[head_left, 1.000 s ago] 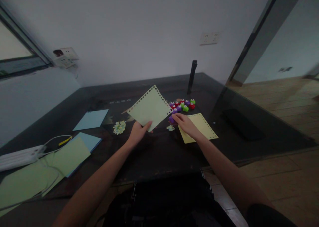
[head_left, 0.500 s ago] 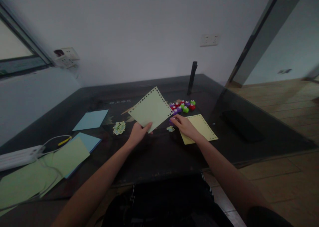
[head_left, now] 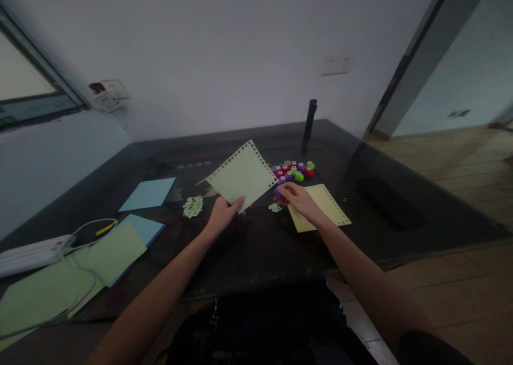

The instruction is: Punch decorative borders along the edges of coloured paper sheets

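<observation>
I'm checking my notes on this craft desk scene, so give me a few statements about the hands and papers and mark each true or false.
1. The left hand holds a green sheet with punched edges above the table. True.
2. The right hand holds a pair of scissors. False: it grips a small purple punch.
3. A yellow sheet lies flat under the right hand. True.
4. The heap of punches sits left of the blue sheet. False: it sits well to its right.
</observation>
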### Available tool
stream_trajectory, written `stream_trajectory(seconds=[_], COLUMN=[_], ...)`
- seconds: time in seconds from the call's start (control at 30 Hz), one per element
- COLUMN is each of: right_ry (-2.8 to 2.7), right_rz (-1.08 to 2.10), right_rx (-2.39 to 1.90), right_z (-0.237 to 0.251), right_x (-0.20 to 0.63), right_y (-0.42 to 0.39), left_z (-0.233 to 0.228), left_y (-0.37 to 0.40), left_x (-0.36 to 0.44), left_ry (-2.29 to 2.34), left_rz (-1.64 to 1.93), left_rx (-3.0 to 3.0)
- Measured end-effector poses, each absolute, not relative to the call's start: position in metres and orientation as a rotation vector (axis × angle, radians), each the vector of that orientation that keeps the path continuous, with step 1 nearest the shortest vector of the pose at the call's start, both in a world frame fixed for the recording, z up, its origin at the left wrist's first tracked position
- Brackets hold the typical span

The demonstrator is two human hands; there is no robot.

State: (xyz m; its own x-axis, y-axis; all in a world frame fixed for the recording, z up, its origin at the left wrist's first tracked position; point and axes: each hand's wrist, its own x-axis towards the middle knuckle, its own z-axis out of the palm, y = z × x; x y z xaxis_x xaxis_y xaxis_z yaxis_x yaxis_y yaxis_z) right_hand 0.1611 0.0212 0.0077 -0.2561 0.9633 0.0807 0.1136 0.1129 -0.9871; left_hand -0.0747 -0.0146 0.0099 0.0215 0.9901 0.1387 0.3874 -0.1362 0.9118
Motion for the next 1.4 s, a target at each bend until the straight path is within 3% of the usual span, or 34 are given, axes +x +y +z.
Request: stream_trajectory(seconds=[1.03,1.23,1.4], right_ry=[-1.476,-1.663,-1.808], right_rz=[1.031,0.730,0.355], right_rx=[-1.014,-1.179,-1.579], right_z=[0.017,0.025,0.014], right_x=[0.170,0.209,0.241], right_y=[0.023,0.054,0.091], left_z=[0.000,0.001,0.003], left_y=[-0.008,-0.008,-0.009], left_x=[-0.079,-0.079,-0.079], left_ry=[1.513,1.524,1.541], left_rz=[1.090,1.069,1.034], left_rx=[1.640,1.638,1.700])
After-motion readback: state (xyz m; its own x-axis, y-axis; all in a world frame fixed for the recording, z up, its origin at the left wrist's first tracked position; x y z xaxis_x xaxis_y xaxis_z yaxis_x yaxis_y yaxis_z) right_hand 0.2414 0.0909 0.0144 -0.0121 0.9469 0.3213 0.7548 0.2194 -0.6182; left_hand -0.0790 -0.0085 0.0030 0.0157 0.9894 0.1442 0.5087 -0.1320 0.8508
